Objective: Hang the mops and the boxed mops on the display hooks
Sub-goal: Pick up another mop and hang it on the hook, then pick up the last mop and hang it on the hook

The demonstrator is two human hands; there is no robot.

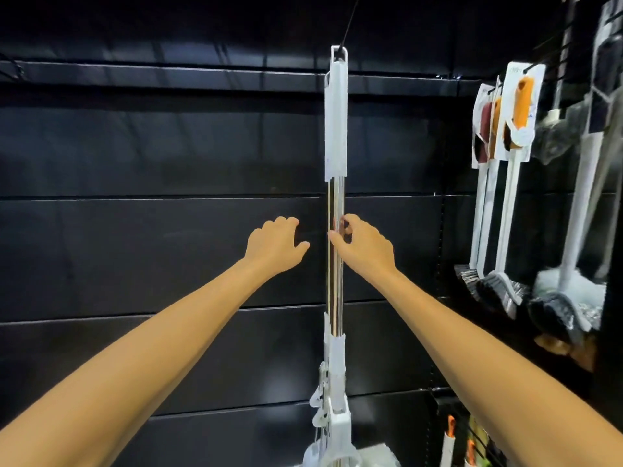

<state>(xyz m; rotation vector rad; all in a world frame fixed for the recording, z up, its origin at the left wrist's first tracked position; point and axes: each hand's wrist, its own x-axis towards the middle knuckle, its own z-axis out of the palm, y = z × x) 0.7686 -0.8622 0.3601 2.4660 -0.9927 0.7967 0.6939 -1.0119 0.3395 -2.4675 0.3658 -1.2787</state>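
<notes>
A white-handled mop (336, 129) with a shiny metal shaft hangs upright from a black display hook (349, 25) through the loop at its top. A second mop seems to hang just behind it. My right hand (364, 246) pinches the metal shaft at mid-height between thumb and fingers. My left hand (274, 246) hovers just left of the shaft with fingers loosely curled, holding nothing. The mop's lower white fittings reach to the bottom edge of the view.
A black slatted display wall (168, 156) fills the background. At the right hang several packaged long-handled brushes (505, 156) and dusters (573, 291). More goods with orange caps (451, 433) sit low on the right.
</notes>
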